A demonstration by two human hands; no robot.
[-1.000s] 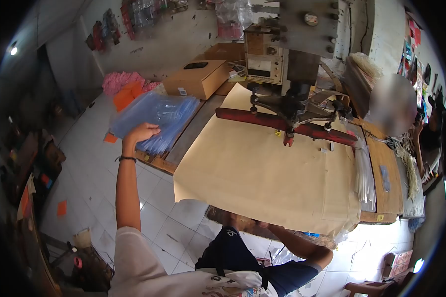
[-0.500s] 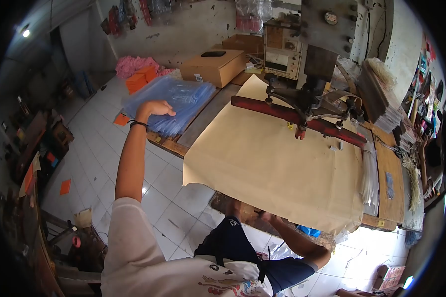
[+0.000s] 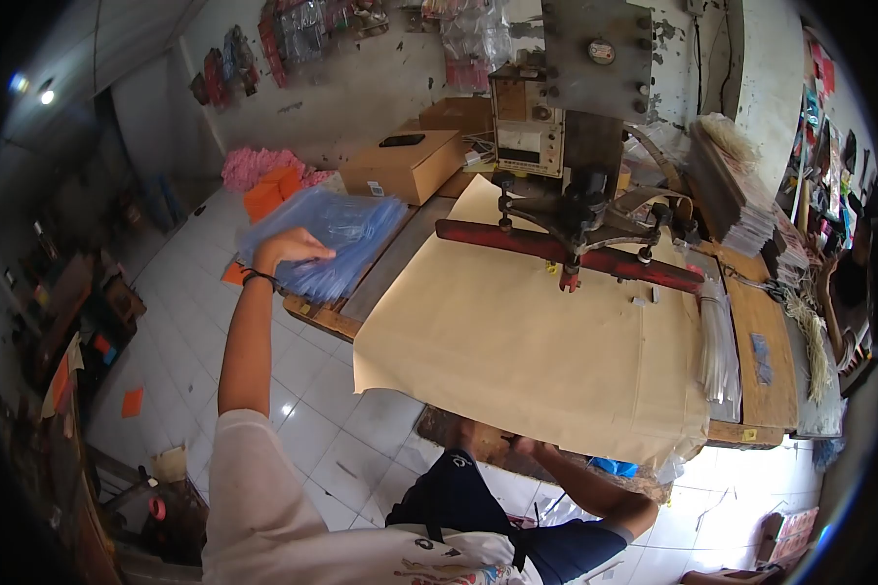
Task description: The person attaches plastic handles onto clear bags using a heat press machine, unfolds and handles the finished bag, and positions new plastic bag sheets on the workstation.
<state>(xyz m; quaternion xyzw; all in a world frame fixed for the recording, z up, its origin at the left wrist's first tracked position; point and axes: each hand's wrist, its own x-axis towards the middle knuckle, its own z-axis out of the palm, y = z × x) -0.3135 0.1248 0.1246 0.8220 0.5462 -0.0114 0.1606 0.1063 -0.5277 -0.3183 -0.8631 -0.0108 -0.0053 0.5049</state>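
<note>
My left hand [image 3: 293, 249] rests on a stack of clear bluish plastic sheets [image 3: 337, 224] at the table's left end, fingers bent together near the top sheet; whether a sheet is pinched between them is too small to tell. Below the front edge of the table, my right hand [image 3: 524, 447] is partly hidden by the large tan sheet [image 3: 517, 341], and its fingers cannot be made out. Over the tan sheet stands a press machine [image 3: 595, 58] with a long red bar [image 3: 566, 255].
A cardboard box [image 3: 405, 164] with a phone [image 3: 402, 140] on top stands behind the plastic stack. Orange pieces [image 3: 271, 195] and pink material [image 3: 259, 168] lie beyond it. Long clear strips [image 3: 717, 341] lie at the right, with stacked bundles [image 3: 741, 190] behind.
The camera view has shifted slightly. My left hand has stayed over the plastic stack, its fingers changing pose a little. My right hand has remained beneath the table edge.
</note>
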